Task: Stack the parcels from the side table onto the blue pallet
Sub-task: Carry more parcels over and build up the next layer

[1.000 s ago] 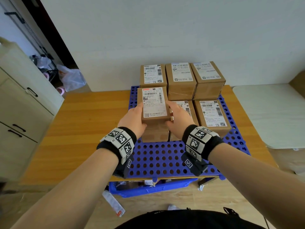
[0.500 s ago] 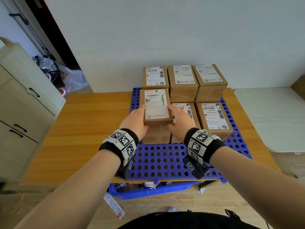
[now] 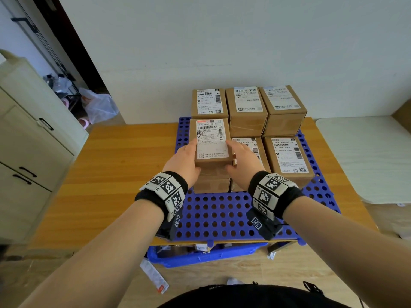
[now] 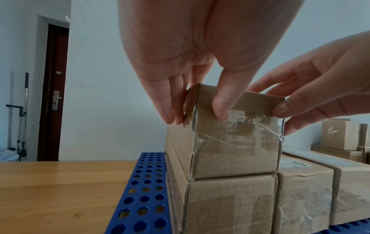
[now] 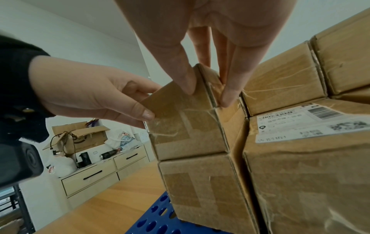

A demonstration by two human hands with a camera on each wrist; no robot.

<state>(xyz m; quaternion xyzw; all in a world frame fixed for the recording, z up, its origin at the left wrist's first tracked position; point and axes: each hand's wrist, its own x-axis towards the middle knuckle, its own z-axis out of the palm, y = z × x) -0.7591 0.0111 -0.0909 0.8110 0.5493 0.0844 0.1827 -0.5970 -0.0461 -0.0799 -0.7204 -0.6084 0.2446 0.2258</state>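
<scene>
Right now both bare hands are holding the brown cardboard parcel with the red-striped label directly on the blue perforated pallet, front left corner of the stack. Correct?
Not quite. The brown cardboard parcel with the red-striped label sits on top of another cardboard parcel, not directly on the blue perforated pallet; the left wrist view shows it. The left hand and right hand do hold it, front left.

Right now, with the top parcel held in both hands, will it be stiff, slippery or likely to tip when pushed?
The top parcel probably stays stiff: its cardboard edges look square under both hands. Glossy tape on its front face may be slippery for the left hand and right hand. It seems to sit flat on the lower parcel, so tipping looks unlikely.
</scene>
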